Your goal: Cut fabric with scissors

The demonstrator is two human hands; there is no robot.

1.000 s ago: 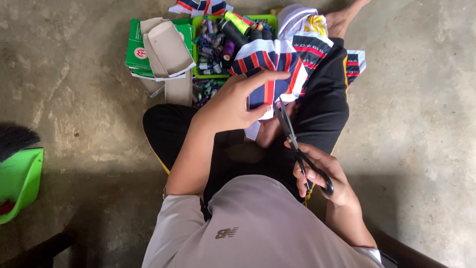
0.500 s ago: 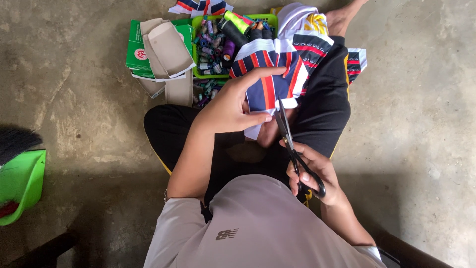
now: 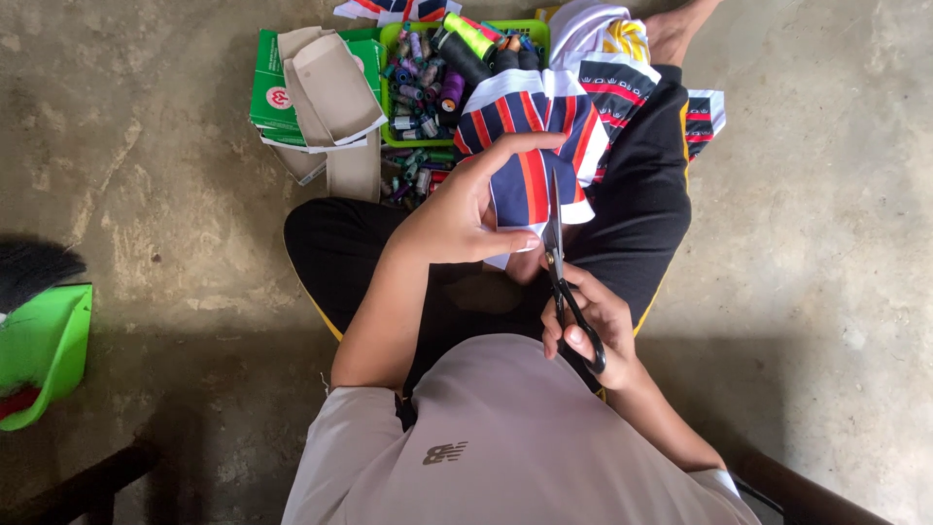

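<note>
My left hand grips a piece of navy, red and white striped cloth and holds it up over my lap. My right hand is closed around the black handles of a pair of scissors. The blades point up into the lower edge of the striped cloth, just right of my left thumb. I sit cross-legged in black trousers on a concrete floor, with more striped cloth draped over my right knee.
A green basket full of several thread spools stands ahead of my knees. Left of it lie a green box and tan cardboard pieces. A green dustpan and a dark brush lie at the far left.
The scissors have moved up and left into the cloth's lower edge, and my right hand has followed. My left hand keeps its grip on the cloth.
</note>
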